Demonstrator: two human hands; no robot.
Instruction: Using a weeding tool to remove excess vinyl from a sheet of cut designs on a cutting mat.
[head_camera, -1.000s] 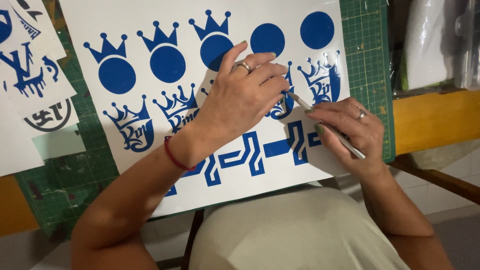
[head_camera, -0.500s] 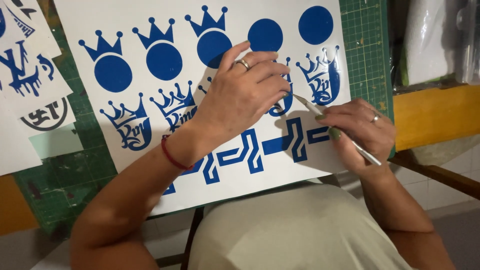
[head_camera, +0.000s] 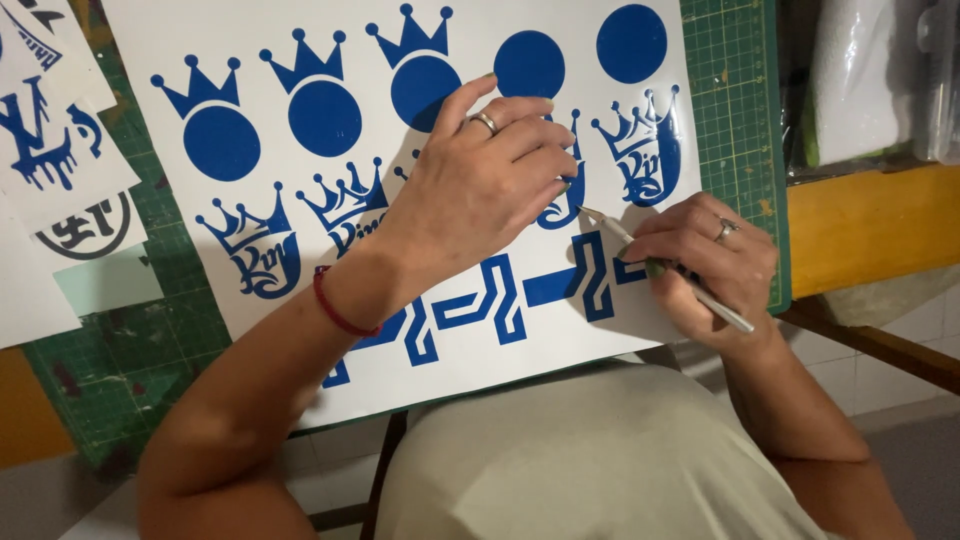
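A white vinyl sheet (head_camera: 330, 60) with blue crowns, circles and a maze-like strip lies on a green cutting mat (head_camera: 735, 110). My left hand (head_camera: 480, 190) presses flat on the sheet's middle, fingers spread over a crown design; it wears a ring and a red wrist band. My right hand (head_camera: 705, 265) grips a thin silver weeding tool (head_camera: 640, 255) like a pen. Its tip touches the sheet just beside my left fingertips, near the blue crowned letter design (head_camera: 640, 155).
More white sheets with blue and black designs (head_camera: 50, 170) overlap at the left on the mat. A yellow table edge (head_camera: 870, 225) runs at the right, with a white plastic-wrapped bundle (head_camera: 865, 80) above it. My lap in grey cloth fills the bottom.
The view and sheet have shifted slightly. My right hand has drawn the tool a little to the left, its tip still by my left fingertips. The left hand stays pressed down.
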